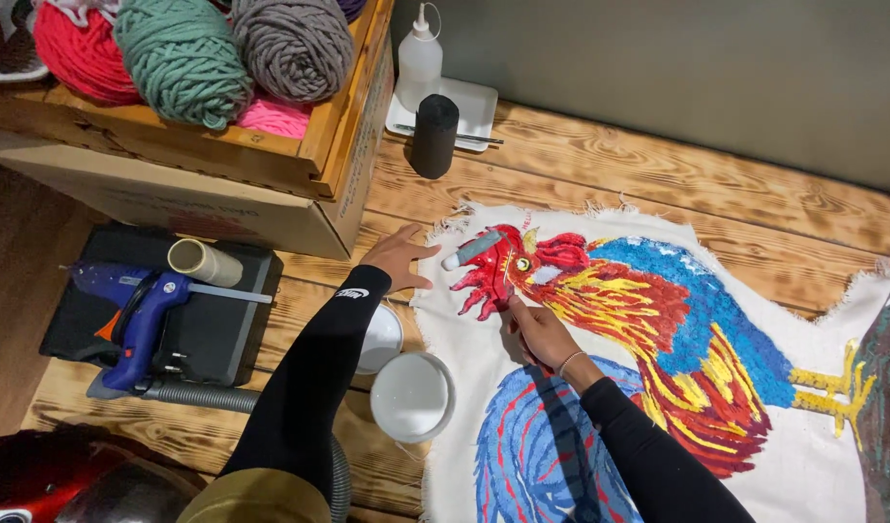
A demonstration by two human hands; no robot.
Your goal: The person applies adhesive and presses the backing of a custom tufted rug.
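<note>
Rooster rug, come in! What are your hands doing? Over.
Left hand flat on cloth edge. Right hand pinching at rooster wattle. Nothing blocking.

Your left hand [399, 258] lies flat, fingers spread, arm extended. Your right hand [540, 334] sits just beside it, fingertips pinched together.

The cloth [464, 320] is white woven fabric with frayed edges, its tufted rooster [648, 339] nubby yarn in matt colours. Beneath lies scorched, grainy plank wood, the floor [658, 165]. The yarn balls [232, 48] look thick and soft (their crate [300, 155] is rough bare wood). The glue gun [140, 315] is glossy blue plastic; both sleeves [309, 387] are matt black stretch cloth.
</note>
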